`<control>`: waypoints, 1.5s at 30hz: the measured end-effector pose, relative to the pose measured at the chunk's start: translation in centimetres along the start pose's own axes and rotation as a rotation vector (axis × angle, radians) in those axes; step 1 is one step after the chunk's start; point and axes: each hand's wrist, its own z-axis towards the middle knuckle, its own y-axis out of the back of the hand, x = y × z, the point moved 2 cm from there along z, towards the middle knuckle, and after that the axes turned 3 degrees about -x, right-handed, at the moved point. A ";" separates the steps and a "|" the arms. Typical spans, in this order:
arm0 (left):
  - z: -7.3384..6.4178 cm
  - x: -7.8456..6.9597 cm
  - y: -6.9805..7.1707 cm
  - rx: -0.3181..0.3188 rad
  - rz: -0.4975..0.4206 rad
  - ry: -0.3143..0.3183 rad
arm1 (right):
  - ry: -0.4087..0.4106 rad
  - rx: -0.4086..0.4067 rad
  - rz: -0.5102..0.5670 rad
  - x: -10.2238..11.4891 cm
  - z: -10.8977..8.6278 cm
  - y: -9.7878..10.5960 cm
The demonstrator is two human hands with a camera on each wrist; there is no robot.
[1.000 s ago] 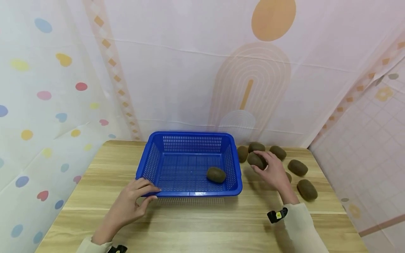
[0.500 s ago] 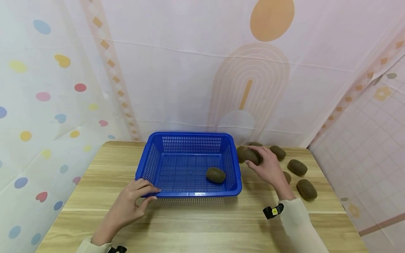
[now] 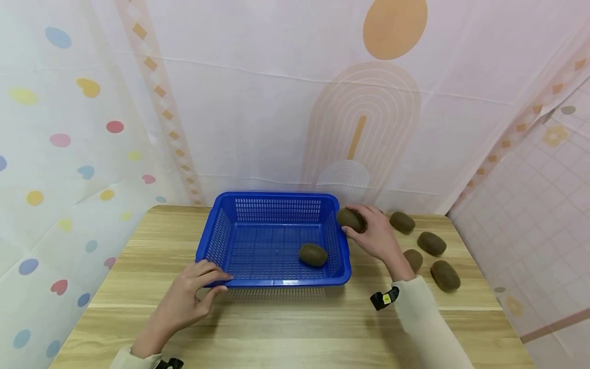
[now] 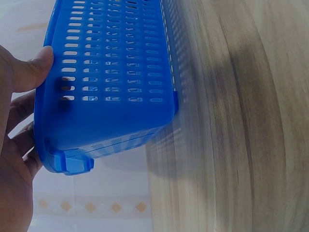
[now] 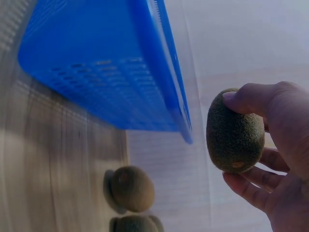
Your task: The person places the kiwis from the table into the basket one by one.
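Observation:
A blue plastic basket (image 3: 276, 283) with slotted sides stands on the table. One brown kiwi (image 3: 313, 254) lies inside it near the right wall. My left hand (image 3: 189, 293) grips the basket's front-left corner, thumb outside the rim and fingers over it, as the left wrist view shows on the basket wall (image 4: 111, 58). My right hand (image 3: 375, 233) holds another kiwi (image 3: 350, 219) between thumb and fingers, up at the basket's right rim. In the right wrist view that held kiwi (image 5: 235, 133) is raised off the table, just apart from the rim.
Several loose kiwis lie right of the basket, among them a kiwi (image 3: 402, 222) at the back, one kiwi (image 3: 432, 243) and another kiwi (image 3: 445, 275) farther right, and a kiwi (image 3: 413, 260) by the right forearm. A patterned cloth (image 3: 258, 128) hangs behind the wooden table (image 3: 276, 328).
My right hand has lifted the kiwi from the group and carried it left to the basket's right rim. My left hand has stayed on the corner.

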 end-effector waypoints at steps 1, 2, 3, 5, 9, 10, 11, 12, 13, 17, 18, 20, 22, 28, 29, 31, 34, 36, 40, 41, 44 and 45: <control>0.0 0.0 0.0 0.001 0.000 0.003 | 0.001 0.005 -0.006 0.2 0.2 -0.1; 0.0 0.0 0.0 0.002 0.000 0.004 | 0.002 0.012 -0.010 0.4 0.4 -0.2; 0.0 0.0 0.0 0.003 0.000 0.006 | 0.001 0.021 -0.013 0.6 0.6 -0.3; 0.0 0.0 0.0 0.005 -0.001 0.008 | -0.003 0.043 -0.018 1.0 1.0 -0.6; 0.0 0.0 0.0 0.004 0.000 0.009 | 0.001 0.087 -0.016 1.6 1.9 -1.2; 0.0 0.1 0.0 0.004 0.002 0.008 | 0.005 0.095 -0.013 1.7 2.1 -1.4; 0.0 0.1 0.0 0.004 0.003 0.008 | 0.012 0.102 -0.010 1.9 2.2 -1.6; 0.0 0.1 0.0 0.005 0.004 0.008 | 0.017 0.108 -0.007 2.0 2.4 -1.8; 0.0 0.1 0.0 0.006 0.003 0.007 | 0.023 0.115 -0.009 2.1 2.6 -2.0; 0.0 0.1 0.0 0.009 0.002 0.005 | 0.025 0.152 -0.021 2.5 3.2 -2.8; 0.0 0.1 0.0 0.009 0.001 0.004 | 0.023 0.164 -0.028 2.5 3.3 -3.0; 0.0 0.0 0.1 0.007 0.001 0.000 | 0.016 0.184 -0.034 2.6 3.5 -3.4; 0.1 0.0 0.1 0.008 0.002 -0.002 | 0.017 0.199 -0.040 2.7 3.8 -3.8; 0.1 -0.1 0.1 0.016 0.010 0.002 | 0.037 0.233 -0.057 2.9 4.2 -4.8; 0.1 -0.2 0.2 0.018 0.012 0.004 | 0.035 0.241 -0.060 2.9 4.2 -4.9; 0.1 -0.2 0.2 0.018 0.010 0.004 | 0.034 0.251 -0.061 3.0 4.2 -5.0; 0.0 -0.2 0.2 0.018 0.010 0.004 | 0.022 0.261 -0.055 3.0 4.1 -5.2; 0.0 -0.2 0.2 0.021 0.012 0.006 | 0.017 0.261 -0.044 3.1 4.0 -5.1; 0.1 -0.3 0.2 0.024 0.018 0.012 | 0.015 0.254 -0.029 3.2 3.9 -4.8; 0.1 -0.4 0.2 0.024 0.019 0.013 | 0.016 0.253 -0.029 3.3 3.8 -4.7; 0.1 -0.4 0.2 0.020 0.021 0.008 | 0.021 0.244 -0.026 3.3 3.6 -4.4; 0.1 -0.5 0.2 0.018 0.020 0.004 | 0.024 0.238 -0.022 3.3 3.5 -4.2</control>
